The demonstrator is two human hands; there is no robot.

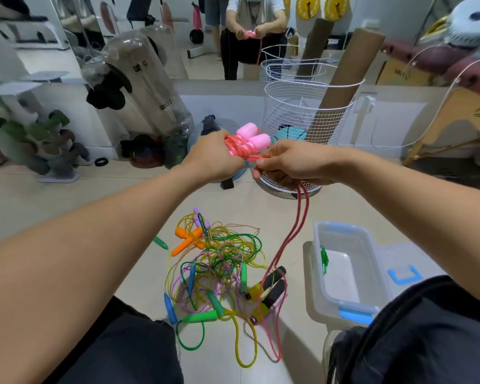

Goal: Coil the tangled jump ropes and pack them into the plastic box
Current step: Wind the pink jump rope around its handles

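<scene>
A: From the head view, how far along?

B: Early, I'd judge. The left hand [216, 159] has its grip clamped on the half-wound pink rope [243, 149]; the right hand [286, 164] pinches its loose strand, which trails to the floor.

A: And the rest?

B: The tangled pile [219, 270] lies on the floor, uncoiled. The plastic box [369, 245] beside it holds only something small and green.

Bare floor [67, 206] lies open left of the rope tangle [219, 273]. The plastic box [344, 267] stands open-topped on the right; a wire basket [302, 128] blocks the far side.
</scene>
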